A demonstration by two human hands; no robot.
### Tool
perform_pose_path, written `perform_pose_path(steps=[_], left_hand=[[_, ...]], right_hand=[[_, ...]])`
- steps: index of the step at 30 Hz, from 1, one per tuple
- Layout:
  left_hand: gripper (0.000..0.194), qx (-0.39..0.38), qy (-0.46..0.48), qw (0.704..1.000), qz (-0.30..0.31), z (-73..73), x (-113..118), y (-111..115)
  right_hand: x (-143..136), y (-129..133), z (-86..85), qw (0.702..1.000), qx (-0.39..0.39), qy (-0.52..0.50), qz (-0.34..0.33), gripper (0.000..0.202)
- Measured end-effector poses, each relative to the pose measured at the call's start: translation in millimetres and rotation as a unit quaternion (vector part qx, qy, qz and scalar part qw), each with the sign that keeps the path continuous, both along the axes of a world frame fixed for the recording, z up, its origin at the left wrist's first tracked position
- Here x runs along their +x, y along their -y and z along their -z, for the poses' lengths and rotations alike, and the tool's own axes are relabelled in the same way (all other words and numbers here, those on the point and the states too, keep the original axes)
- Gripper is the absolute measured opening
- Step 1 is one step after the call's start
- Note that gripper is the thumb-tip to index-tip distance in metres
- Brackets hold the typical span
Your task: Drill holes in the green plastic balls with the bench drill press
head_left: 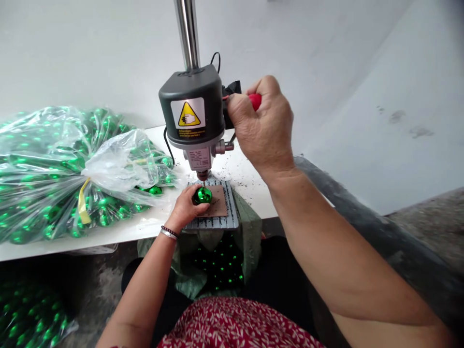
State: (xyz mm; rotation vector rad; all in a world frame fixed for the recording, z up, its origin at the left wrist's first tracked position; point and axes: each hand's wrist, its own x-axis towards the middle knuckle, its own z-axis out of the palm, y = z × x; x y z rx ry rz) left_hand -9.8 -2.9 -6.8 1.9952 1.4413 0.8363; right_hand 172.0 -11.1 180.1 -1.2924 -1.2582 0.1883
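Note:
A shiny green ball [204, 195] is held between the thumb and fingers of my left hand [187, 207]. It rests over a brown board [219, 202] on the grey metal base plate [232, 212], right below the bit of a dark grey drill press [194, 106]. My right hand [266, 125] is wrapped round the red lever handle [255, 101] at the right side of the machine. The bit's tip meets the top of the ball or sits just above it; I cannot tell which.
Clear plastic bags [108, 159] full of green balls cover the table's left side. Dark shavings lie around the base plate. Below the table's front edge hangs an open green sack [252, 241] with many green balls. Another bag [32, 309] lies at the lower left.

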Motion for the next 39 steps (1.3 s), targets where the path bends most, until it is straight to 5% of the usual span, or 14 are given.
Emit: perform_pose_path(steps=[4, 11, 22, 39], left_hand=[[0.056, 0.020, -0.003, 1.000, 0.011, 1.7, 2.0, 0.7], [0.055, -0.051, 0.030, 0.998, -0.015, -0.1, -2.4, -0.1], [0.064, -0.039, 0.044, 0.998, 0.031, 7.9, 5.2, 2.6], [0.065, -0.081, 0.068, 0.994, -0.039, 13.2, 13.6, 10.7]], right_hand=[[-0.4, 0.6, -0.9, 1.000, 0.001, -0.007, -0.003, 0.029], [-0.3, 0.3, 0.4, 1.000, 0.018, -0.015, -0.010, 0.029], [-1.8, 0.5, -0.1, 1.000, -0.009, -0.002, 0.002, 0.028], [2.9, 10.2, 23.6, 0.997, 0.065, 0.045, 0.020, 0.024]])
